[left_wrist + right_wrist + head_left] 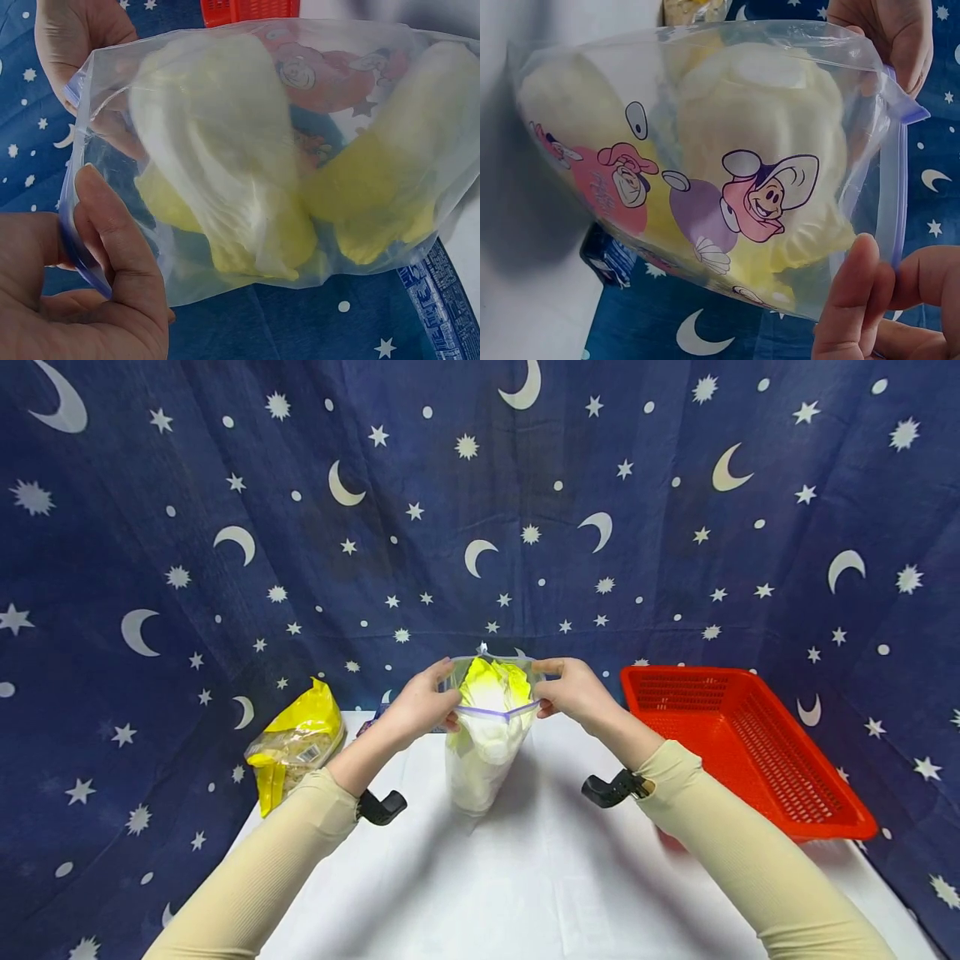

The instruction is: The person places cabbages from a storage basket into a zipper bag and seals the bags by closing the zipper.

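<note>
A clear zip bag (480, 777) with a purple zip strip and cartoon prints stands upright over the white table, its mouth spread. Inside it are pale napa cabbage leaves (495, 685) with yellow frilly tips; two pieces show through the plastic in the left wrist view. My left hand (422, 703) pinches the left side of the mouth between thumb and fingers. On the opposite side, my right hand (576, 692) pinches the rim the same way. The printed cartoon figures (769, 199) face the right wrist camera.
A yellow and clear food package (300, 735) stands at the back left. Partly hidden behind my left forearm is a dark blue package (381, 714). A red perforated basket (742, 735) sits at the right. Behind the table hangs a blue star-and-moon curtain (420, 568).
</note>
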Available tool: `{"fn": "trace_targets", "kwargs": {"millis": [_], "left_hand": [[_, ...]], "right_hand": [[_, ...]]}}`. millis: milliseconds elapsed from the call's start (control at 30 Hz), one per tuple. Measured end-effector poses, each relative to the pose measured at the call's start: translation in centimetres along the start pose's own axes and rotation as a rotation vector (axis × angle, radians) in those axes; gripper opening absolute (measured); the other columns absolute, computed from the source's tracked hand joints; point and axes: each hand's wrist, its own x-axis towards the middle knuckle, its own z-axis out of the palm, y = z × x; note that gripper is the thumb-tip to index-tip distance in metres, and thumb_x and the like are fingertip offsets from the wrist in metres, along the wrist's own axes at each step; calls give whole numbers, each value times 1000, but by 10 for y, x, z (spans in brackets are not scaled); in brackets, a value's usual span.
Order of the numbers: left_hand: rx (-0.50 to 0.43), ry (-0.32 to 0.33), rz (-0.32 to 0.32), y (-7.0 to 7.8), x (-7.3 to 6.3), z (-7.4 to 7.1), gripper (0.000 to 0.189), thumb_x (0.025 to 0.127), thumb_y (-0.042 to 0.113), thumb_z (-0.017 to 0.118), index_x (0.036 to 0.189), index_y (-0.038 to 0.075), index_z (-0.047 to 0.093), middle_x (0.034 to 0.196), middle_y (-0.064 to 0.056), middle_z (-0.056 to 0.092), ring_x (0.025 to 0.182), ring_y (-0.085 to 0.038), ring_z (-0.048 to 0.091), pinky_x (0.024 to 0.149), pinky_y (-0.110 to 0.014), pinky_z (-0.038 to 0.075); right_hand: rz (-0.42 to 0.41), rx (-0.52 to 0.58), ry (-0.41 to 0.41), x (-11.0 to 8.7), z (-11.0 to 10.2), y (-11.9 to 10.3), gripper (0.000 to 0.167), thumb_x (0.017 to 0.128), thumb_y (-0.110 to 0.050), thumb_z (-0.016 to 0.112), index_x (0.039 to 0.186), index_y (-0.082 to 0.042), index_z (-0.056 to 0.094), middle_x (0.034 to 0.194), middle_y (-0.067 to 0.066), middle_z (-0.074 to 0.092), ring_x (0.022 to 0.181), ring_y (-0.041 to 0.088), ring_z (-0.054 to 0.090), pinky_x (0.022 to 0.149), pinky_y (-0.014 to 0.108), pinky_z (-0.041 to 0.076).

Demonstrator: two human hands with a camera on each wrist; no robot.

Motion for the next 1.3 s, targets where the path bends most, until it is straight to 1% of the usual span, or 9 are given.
{"fn": "trace_targets", "kwargs": {"millis": [133,233,333,500,733,867,1000,1133,1300], "left_hand": [[-20,9,17,1,1,1,73,94,3,49,162,2,22,166,-11,28,66,-19,57,67,-30,62],[-42,13,29,3,1,1,73,95,3,49,163,3,20,166,-13,28,67,-20,58,69,-31,62],[-61,18,39,4,1,1,74,96,3,49,163,3,18,165,-15,28,68,-20,58,70,-32,63],[-87,29,46,6,2,3,75,96,3,49,163,4,17,166,-16,26,69,-19,59,71,-32,63],[-92,39,50,7,2,5,75,95,4,50,163,5,19,166,-14,27,68,-19,59,71,-30,62],[-90,39,57,8,2,6,74,95,5,51,163,5,21,167,-9,25,68,-18,59,71,-30,62],[-99,40,65,9,3,8,73,95,4,50,163,4,23,169,-4,22,68,-17,59,71,-29,62],[-109,39,70,9,4,10,71,96,3,50,162,4,24,169,-1,20,68,-17,60,71,-29,62],[-118,23,75,7,4,11,72,95,4,50,163,4,23,169,-3,21,68,-17,60,72,-29,62]], "right_hand": [[8,-16,7,1,-2,-3,63,84,3,54,147,6,50,99,17,57,58,15,55,62,28,61],[23,-34,17,1,-3,-5,63,85,2,53,147,5,50,99,17,57,59,16,55,66,31,62],[26,-55,23,2,-4,-8,61,86,1,53,148,4,50,104,20,59,61,15,57,71,35,63],[20,-51,23,2,-6,-11,60,88,0,53,147,4,50,115,23,59,62,16,57,70,33,63],[-5,-30,18,-2,-7,-18,61,87,-1,53,148,3,50,106,19,59,63,17,57,69,33,63],[-19,-11,7,-4,-7,-22,62,86,-1,53,148,3,49,121,22,61,65,18,57,69,33,63],[-28,2,-4,-5,-6,-25,64,86,0,53,150,4,47,134,24,58,66,17,56,68,31,62],[-27,21,-3,-5,-6,-27,64,86,1,53,149,5,47,134,22,58,65,17,55,68,30,61],[-18,34,-1,-6,-7,-27,63,86,2,53,149,4,48,137,23,56,65,17,53,64,26,60]]}}
